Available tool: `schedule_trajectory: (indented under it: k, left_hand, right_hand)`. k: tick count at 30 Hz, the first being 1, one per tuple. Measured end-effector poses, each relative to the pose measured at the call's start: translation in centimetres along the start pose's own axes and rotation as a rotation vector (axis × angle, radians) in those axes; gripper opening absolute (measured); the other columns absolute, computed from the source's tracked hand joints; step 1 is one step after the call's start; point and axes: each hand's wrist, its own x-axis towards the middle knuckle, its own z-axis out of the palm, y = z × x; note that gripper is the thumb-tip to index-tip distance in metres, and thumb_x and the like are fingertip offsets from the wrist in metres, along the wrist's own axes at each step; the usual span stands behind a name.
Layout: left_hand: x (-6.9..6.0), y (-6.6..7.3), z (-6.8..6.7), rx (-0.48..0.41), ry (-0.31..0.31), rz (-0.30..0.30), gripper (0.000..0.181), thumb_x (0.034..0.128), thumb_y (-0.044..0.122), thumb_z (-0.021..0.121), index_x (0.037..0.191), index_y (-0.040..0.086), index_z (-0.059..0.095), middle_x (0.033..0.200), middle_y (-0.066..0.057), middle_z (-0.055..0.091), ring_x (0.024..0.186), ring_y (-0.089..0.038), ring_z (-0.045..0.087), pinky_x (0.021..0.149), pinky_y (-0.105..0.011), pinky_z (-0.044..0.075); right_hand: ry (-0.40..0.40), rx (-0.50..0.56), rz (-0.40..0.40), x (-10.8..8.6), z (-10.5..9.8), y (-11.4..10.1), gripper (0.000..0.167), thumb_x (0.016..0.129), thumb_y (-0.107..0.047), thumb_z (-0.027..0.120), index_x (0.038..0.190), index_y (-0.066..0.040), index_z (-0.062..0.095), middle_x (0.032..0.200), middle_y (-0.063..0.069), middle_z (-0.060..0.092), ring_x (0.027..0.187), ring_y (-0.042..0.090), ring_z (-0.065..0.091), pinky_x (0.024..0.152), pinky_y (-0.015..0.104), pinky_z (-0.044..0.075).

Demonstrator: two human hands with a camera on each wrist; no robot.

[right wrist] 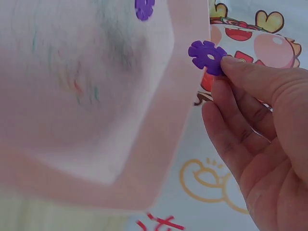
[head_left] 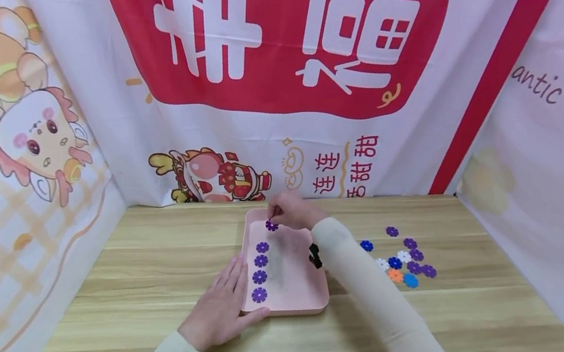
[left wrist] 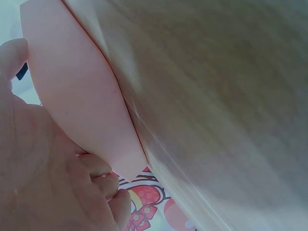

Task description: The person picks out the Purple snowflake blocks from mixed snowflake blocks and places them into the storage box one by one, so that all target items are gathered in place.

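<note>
My right hand (head_left: 294,210) pinches a purple snowflake disc (head_left: 272,225) between thumb and forefinger over the far end of the pink tray (head_left: 299,307). In the right wrist view that disc (right wrist: 208,57) shows at the fingertips of the hand (right wrist: 269,125), by the tray wall (right wrist: 163,115). Several purple discs (head_left: 259,277) lie in a column along the tray's left side. My left hand (head_left: 219,312) rests against the tray's left edge, fingers extended and thumb at the near corner. In the left wrist view the hand (left wrist: 53,168) touches the tray's outer wall (left wrist: 82,82).
Right of the tray, loose discs lie on the wooden table (head_left: 470,306): purple (head_left: 392,231), dark blue (head_left: 366,245), white (head_left: 404,256), orange (head_left: 395,275) and light blue (head_left: 410,280). A printed cloth (head_left: 280,158) hangs behind the table's far edge.
</note>
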Motion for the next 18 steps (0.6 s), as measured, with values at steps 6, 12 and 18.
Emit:
schedule_trajectory:
  k: [6, 12, 18]
  left_hand:
    - [-0.2, 0.0, -0.4, -0.001, -0.013, -0.003, 0.104, 0.1011, 0.070, 0.051, 0.164, -0.007, 0.021, 0.175, -0.026, 0.012, 0.164, -0.044, 0.015, 0.133, -0.058, 0.023]
    - [-0.2, 0.0, -0.4, 0.019, 0.009, 0.014, 0.103, 0.1016, 0.069, 0.052, 0.164, -0.008, 0.022, 0.175, -0.027, 0.013, 0.163, -0.045, 0.016, 0.133, -0.058, 0.023]
    - [-0.2, -0.1, 0.0, 0.030, 0.019, 0.025, 0.104, 0.1016, 0.071, 0.049, 0.164, -0.009, 0.023, 0.174, -0.027, 0.014, 0.163, -0.044, 0.017, 0.133, -0.057, 0.023]
  right_hand:
    - [0.119, 0.165, 0.105, 0.3, 2.1, 0.5, 0.005, 0.099, -0.005, 0.072, 0.101, -0.006, 0.076, 0.096, 0.004, 0.076, 0.087, 0.015, 0.071, 0.080, 0.028, 0.062]
    - [0.208, 0.317, 0.313, 0.2, 4.1, 0.6, 0.004, 0.099, -0.014, 0.074, 0.102, -0.013, 0.077, 0.095, 0.001, 0.075, 0.085, 0.017, 0.070, 0.075, 0.029, 0.058]
    - [0.251, 0.454, 0.355, 0.5, 5.9, 0.7, 0.009, 0.099, -0.007, 0.073, 0.107, -0.005, 0.076, 0.100, 0.009, 0.076, 0.086, 0.020, 0.070, 0.071, 0.025, 0.058]
